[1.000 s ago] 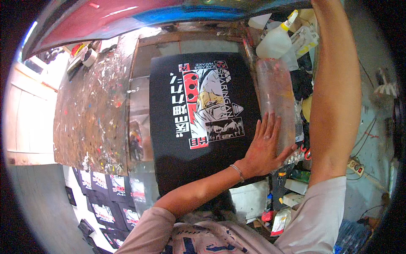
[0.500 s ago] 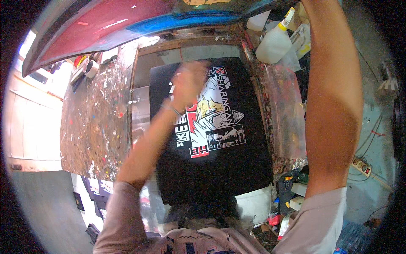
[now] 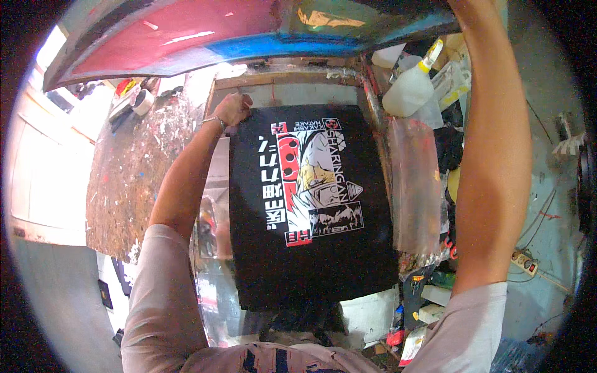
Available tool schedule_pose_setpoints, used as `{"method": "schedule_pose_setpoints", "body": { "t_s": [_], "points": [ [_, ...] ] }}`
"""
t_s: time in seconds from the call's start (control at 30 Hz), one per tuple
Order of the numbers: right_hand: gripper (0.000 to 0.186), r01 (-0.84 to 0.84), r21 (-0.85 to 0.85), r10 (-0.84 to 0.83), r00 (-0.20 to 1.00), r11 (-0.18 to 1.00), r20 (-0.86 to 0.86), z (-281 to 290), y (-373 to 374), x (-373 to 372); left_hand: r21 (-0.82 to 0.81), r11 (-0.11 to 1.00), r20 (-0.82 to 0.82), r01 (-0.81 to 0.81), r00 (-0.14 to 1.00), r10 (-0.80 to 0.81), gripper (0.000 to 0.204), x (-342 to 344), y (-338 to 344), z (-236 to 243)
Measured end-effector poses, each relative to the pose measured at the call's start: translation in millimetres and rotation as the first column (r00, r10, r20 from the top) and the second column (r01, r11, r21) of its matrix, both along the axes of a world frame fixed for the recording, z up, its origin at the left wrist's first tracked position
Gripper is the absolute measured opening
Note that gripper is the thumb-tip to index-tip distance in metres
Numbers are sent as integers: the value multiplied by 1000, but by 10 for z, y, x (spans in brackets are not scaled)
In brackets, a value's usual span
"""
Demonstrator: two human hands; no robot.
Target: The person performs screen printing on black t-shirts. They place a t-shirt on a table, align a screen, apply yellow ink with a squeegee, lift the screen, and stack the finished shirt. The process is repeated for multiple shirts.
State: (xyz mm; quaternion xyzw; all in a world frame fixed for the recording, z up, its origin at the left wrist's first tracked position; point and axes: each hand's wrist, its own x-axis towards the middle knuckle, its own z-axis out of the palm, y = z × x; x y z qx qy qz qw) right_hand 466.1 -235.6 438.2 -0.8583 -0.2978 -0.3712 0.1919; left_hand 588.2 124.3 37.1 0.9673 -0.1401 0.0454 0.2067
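Note:
A black t-shirt [image 3: 311, 261] with a white, red and yellow print [image 3: 314, 174] lies flat on a printing board [image 3: 286, 93]. My left hand [image 3: 234, 109] is at the shirt's far left corner, fingers closed on the cloth. My right arm reaches straight up along the right side. My right hand [image 3: 465, 6] meets the raised red and blue screen frame [image 3: 205, 31] at the picture's top edge, where its fingers are cut off.
A paint-spattered table [image 3: 137, 168] stands left of the board. A clear plastic sheet [image 3: 413, 186] lies along the right, with a white squeeze bottle [image 3: 410, 90] behind it. Clutter and a power strip [image 3: 522, 262] lie at the lower right.
My left hand left the shirt's right edge, swept across the print and now grips the far left corner. The right arm stays raised at the screen frame.

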Motion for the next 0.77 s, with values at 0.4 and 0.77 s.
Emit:
{"method": "schedule_pose_setpoints", "body": {
  "t_s": [0.4, 0.77],
  "points": [
    [73, 18, -11, -17, 999, 1000, 31, 33, -173, 448, -172, 985, 167, 10, 986, 19, 19, -1576, -217, 1485],
    [53, -256, -162, 243, 966, 953, -92, 217, -730, 1854, -385, 736, -151, -557, 825, 545, 26, -4119, 2246, 1139]
  ]
}}
